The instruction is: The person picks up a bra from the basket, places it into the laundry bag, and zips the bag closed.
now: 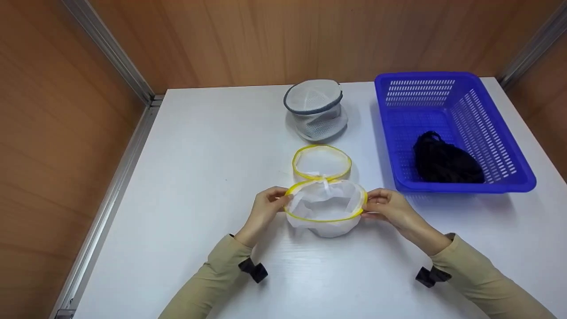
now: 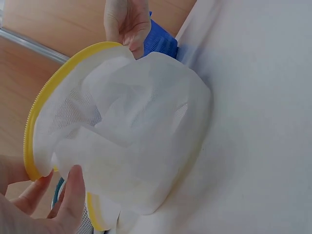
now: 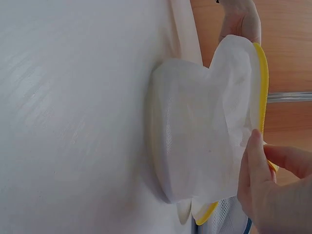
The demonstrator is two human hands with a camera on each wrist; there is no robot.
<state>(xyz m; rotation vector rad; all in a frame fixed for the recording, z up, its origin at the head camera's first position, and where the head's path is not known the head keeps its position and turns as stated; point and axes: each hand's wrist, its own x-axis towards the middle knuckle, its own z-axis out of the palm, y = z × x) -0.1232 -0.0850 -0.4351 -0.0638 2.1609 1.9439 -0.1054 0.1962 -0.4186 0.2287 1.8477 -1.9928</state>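
Note:
A white mesh laundry bag (image 1: 334, 228) with a yellow zipper rim stands on the table, its round mouth spread wide. Its yellow-edged lid (image 1: 322, 161) is folded back behind it, joined at the rear of the rim. My left hand (image 1: 268, 206) pinches the rim on the left side between thumb and fingers. On the opposite side, my right hand (image 1: 390, 207) pinches the rim too. Both wrist views show the soft mesh wall (image 2: 146, 131) creased and sagging between the hands, with the bag's base on the table.
Behind the lid stands a grey-white mesh bag (image 1: 321, 126) with a dark grey rim. To the right, a blue plastic basket (image 1: 392, 170) holds a black cloth bundle (image 1: 447, 161). Wooden panels (image 1: 283, 44) enclose the white table (image 1: 199, 146) at the back and sides.

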